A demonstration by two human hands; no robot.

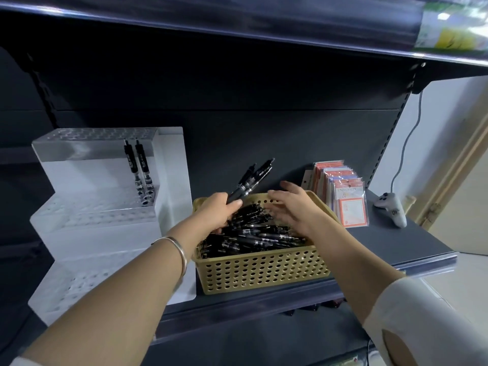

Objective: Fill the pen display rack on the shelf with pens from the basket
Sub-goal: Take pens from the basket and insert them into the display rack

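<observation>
A tan perforated basket [261, 273] stands on the dark shelf, filled with several black pens [258, 233]. My left hand [216, 215] grips two black pens [253, 178] that point up and to the right above the basket's back left corner. My right hand [295, 207] hovers over the basket with fingers spread and holds nothing. To the left stands the white stepped pen display rack [100, 207]; two black pens [140, 170] stand upright in its top tier, the other holes look empty.
Packets of cards [343, 194] lean at the back right of the shelf [412, 239]. A white game controller [393, 210] with a grey cable lies at the far right. Another shelf hangs overhead. A silver bracelet circles my left wrist.
</observation>
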